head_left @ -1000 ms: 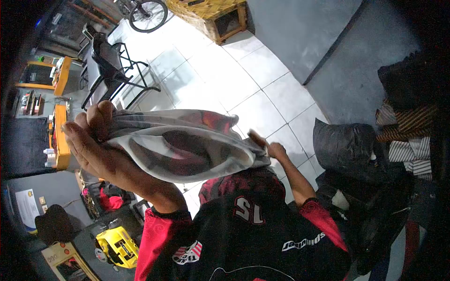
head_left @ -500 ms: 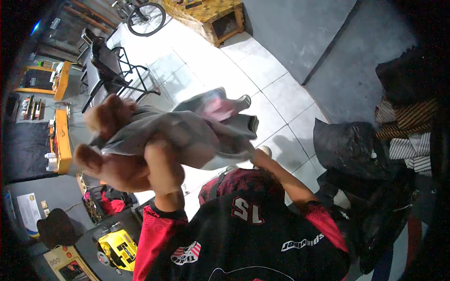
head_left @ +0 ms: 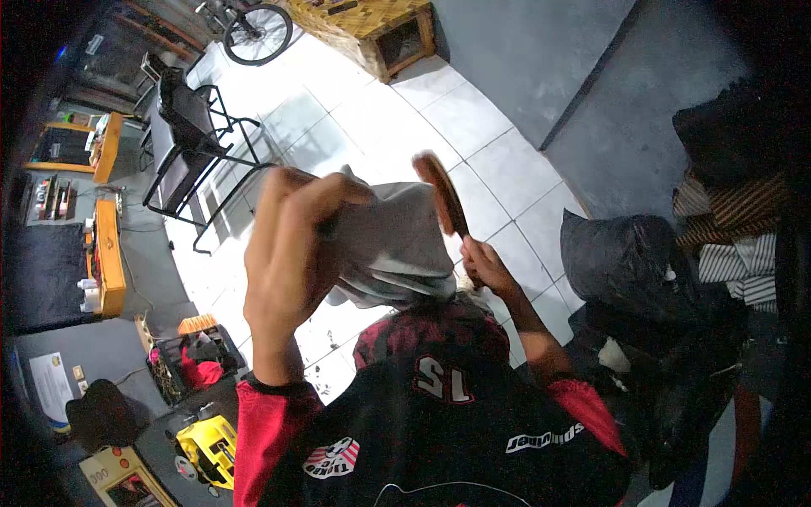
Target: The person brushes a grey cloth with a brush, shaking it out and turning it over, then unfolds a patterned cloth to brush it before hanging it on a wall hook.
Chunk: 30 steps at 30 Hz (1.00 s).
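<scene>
My left hand (head_left: 291, 245) is raised near the middle of the view, its fingers bent over the left side of a soft grey cap (head_left: 393, 245). The cap hangs in folds in front of my chest. On its right side stands a brown wooden brush (head_left: 441, 193), tilted, its long head right beside the fabric. My right hand (head_left: 487, 266) grips the brush by its lower end, fingers wrapped round the handle.
Left lie a yellow toy vehicle (head_left: 209, 450), a bin of odds and ends (head_left: 198, 359) and a black folding chair (head_left: 182, 127). A bicycle wheel (head_left: 258, 34) and wooden cabinet (head_left: 372, 29) stand beyond. Dark bags (head_left: 629, 262) and folded cloths (head_left: 739, 266) are at right.
The grey cap has turned and drawn in closer, its pink inside no longer showing. My left hand has risen upright, and my right hand has come out from behind the cap with the brush.
</scene>
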{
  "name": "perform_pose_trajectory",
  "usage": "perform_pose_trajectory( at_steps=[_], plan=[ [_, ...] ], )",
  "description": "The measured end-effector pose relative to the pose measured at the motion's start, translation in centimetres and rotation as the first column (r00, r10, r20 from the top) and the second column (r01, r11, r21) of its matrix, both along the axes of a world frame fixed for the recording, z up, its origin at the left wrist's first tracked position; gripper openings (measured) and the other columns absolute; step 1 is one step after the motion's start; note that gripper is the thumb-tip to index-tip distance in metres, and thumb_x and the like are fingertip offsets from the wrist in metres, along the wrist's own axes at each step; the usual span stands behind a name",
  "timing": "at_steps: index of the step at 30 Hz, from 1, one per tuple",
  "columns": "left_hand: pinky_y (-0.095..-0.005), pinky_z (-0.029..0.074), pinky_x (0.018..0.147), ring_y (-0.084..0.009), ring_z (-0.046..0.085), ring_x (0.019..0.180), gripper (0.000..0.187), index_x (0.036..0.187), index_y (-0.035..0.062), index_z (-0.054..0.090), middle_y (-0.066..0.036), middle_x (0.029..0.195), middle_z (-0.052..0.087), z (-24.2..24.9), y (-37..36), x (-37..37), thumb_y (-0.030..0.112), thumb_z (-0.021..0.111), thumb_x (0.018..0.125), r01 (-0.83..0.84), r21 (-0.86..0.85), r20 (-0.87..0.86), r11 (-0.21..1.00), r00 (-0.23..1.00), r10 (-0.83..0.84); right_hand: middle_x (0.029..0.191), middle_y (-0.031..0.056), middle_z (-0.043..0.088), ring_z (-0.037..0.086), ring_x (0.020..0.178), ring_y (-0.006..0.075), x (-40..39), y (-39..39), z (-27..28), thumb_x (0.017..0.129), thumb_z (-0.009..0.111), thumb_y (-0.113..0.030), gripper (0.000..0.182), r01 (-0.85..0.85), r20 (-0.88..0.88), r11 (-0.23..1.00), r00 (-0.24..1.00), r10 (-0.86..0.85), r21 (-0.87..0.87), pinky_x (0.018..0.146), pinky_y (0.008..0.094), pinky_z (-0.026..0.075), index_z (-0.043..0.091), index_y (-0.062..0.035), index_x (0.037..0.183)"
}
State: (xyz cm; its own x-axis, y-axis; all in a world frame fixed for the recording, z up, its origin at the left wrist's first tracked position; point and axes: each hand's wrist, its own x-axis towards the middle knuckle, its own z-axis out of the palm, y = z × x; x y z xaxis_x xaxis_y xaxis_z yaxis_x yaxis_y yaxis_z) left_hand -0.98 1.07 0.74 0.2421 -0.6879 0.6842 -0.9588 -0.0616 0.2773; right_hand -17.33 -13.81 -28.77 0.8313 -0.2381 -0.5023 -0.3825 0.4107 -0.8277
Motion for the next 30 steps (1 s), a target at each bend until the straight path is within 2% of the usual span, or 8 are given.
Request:
perform_pose_trajectory(
  at_steps=[3,5,9,13,18,23,27,30],
  plan=[
    [-0.0273,0.041,0.051,-0.0193,0.051,0.061,0.034,0.089,-0.0007,0.058,-0.009,0.071,0.051,-1.0,0.1,-0.9,-0.005,0.063,0.056,0.052,0.034,-0.048,0.998,0.998,-0.05,0.055,-0.0056,0.034,0.034,0.043,0.0048,1.4,1.0,8.4,0.089,0.038,-0.042,0.036,-0.261,0.333,0.932,0.927,0.169,0.252,0.037,0.0204,0.029,0.046,-0.0089,0.079],
    [-0.027,0.04,0.051,-0.0181,0.05,0.06,0.03,0.085,-0.0005,0.059,-0.007,0.068,0.048,-0.5,0.2,-1.2,-0.005,0.065,0.055,0.069,-0.045,0.029,0.997,0.997,-0.068,0.056,-0.0036,0.035,0.031,0.046,0.0039,1.9,2.3,9.8,0.09,0.035,-0.037,0.034,-0.377,0.389,0.924,0.844,0.371,-0.064,0.04,0.0192,0.025,0.041,-0.0094,0.072],
    [-0.0253,0.04,0.055,-0.0152,0.048,0.06,0.03,0.082,-0.0007,0.06,-0.006,0.072,0.048,1.2,2.5,-1.3,-0.003,0.067,0.053,-0.082,-0.152,-0.154,0.985,0.986,0.058,0.064,0.008,0.051,0.049,0.058,0.0187,3.4,3.1,3.8,0.087,0.04,-0.033,0.032,-0.483,0.02,0.694,0.813,0.582,-0.534,0.052,0.0322,0.04,0.051,-0.003,0.084],
    [-0.0284,0.046,0.068,-0.0196,0.052,0.072,0.022,0.091,-0.003,0.049,-0.013,0.084,0.051,1.1,5.2,0.5,0.004,0.058,0.072,0.05,-0.636,-0.449,0.77,0.787,-0.422,0.092,0.0188,0.058,0.057,0.085,0.0312,-2.2,0.7,-14.3,0.087,0.033,-0.042,0.047,-0.735,-0.419,0.348,0.638,0.646,-0.582,0.079,0.0394,0.042,0.057,-0.0029,0.097],
    [-0.0268,0.042,0.077,-0.0198,0.053,0.086,0.021,0.098,-0.0042,0.046,-0.013,0.092,0.052,-1.0,4.1,2.9,0.007,0.047,0.081,-0.371,-0.474,0.032,0.798,0.899,0.437,0.083,0.0184,0.06,0.059,0.08,0.0309,-7.0,0.9,-14.1,0.081,0.04,-0.042,0.045,-0.686,-0.686,0.366,0.711,0.155,-0.629,0.071,0.0409,0.046,0.059,-0.0017,0.086],
    [-0.0205,0.039,0.061,-0.0094,0.047,0.065,0.028,0.108,0.003,0.047,-0.004,0.084,0.052,0.2,3.4,3.1,0.01,0.043,0.081,-0.156,0.078,-0.383,0.985,0.907,0.174,0.061,0.0199,0.052,0.052,0.06,0.0334,-5.7,-1.3,-16.4,0.086,0.035,-0.044,0.05,-0.391,-0.51,0.708,0.859,0.051,-0.588,0.056,0.0427,0.042,0.053,0.0009,0.072],
    [-0.0136,0.031,0.047,0.0001,0.038,0.054,0.026,0.101,0.0034,0.048,0.003,0.066,0.045,-1.5,1.1,1.0,0.026,0.04,0.09,0.165,-0.124,-0.988,0.979,0.076,-0.138,0.048,-0.0028,0.035,0.032,0.039,0.009,-0.1,-1.9,-1.3,0.087,0.039,-0.047,0.043,-0.083,-0.071,0.996,0.994,0.082,-0.02,0.034,0.0249,0.025,0.043,-0.008,0.068],
    [-0.0208,0.041,0.061,-0.0087,0.047,0.067,0.053,0.111,0.0008,0.042,-0.001,0.083,0.049,-1.0,0.2,0.2,0.016,0.07,0.069,0.299,-0.051,-0.859,0.953,0.473,-0.194,0.049,-0.0064,0.032,0.027,0.038,0.0041,1.2,-0.9,4.8,0.088,0.039,-0.044,0.038,-0.282,0.207,0.931,0.949,0.236,0.233,0.033,0.0211,0.02,0.043,-0.0104,0.071]
  ],
)
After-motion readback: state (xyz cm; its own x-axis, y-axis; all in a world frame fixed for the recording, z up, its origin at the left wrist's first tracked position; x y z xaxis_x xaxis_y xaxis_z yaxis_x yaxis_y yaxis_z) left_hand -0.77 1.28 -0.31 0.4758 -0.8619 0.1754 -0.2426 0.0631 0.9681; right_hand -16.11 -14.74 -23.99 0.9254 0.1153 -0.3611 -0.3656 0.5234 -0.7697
